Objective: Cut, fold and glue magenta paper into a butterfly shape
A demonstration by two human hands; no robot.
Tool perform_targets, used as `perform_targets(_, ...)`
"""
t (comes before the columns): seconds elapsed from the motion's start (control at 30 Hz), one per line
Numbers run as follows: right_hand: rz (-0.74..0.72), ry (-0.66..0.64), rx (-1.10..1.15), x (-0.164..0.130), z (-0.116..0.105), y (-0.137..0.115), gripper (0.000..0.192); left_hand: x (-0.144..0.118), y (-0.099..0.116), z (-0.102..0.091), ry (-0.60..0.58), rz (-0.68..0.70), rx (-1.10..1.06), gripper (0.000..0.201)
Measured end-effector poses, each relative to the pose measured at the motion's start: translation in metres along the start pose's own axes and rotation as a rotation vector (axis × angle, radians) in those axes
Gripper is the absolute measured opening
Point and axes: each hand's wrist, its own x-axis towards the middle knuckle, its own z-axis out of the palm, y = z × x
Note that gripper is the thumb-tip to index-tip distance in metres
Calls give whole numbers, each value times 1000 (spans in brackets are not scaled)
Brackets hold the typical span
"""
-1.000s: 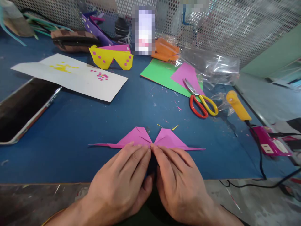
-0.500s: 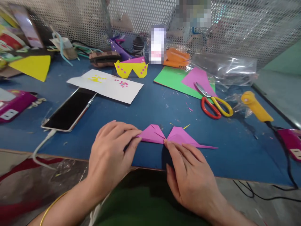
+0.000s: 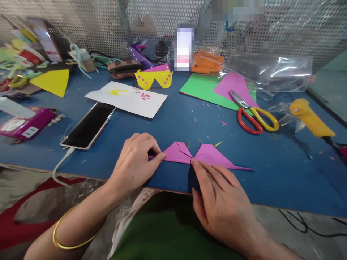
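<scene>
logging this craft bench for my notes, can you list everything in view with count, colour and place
folded paper shape: 1, pink, front centre of table
blue table: 1, under it all
phone: 1, black screen, left of centre, white cable plugged in
white sheet: 1, yellow and pink bits on it, behind phone
paper glasses: 1, yellow with pink dots, back centre
green sheet: 1, back right
pink sheet: 1, on green sheet
scissors: 1, red and yellow handles, right
yellow tool: 1, far right
yellow paper: 1, back left
left hand: pinching the shape's left tip, gold bangle on wrist
right hand: fingertip pressing the shape's centre
</scene>
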Motion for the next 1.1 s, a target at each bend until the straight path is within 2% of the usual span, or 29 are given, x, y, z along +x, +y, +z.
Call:
perform_targets(0.37,17,-5,29,-5,3,1,47,-2,-14,-11,-64,-28,-82,19)
perform_targets(0.63,-6,5,-78,1,5,-7,49,-2,-18,-8,-30,-21,-46,22)
perform_targets(0.83,-21,24,-113,4,7,-11,51,-9,-14,-4,69,56,29,18)
perform_targets(0.9,-13,29,-97,3,6,-12,51,-16,-4,2,128,145,39,15)
perform_targets(1.0,7,43,-50,2,4,-11,49,-26,14,16,189,511,107,23)
perform_targets(1.03,16,51,-35,1,4,-10,48,-29,19,22,193,587,159,26)
perform_targets(1.1,46,66,6,0,4,-8,47,-34,27,31,194,626,195,29)
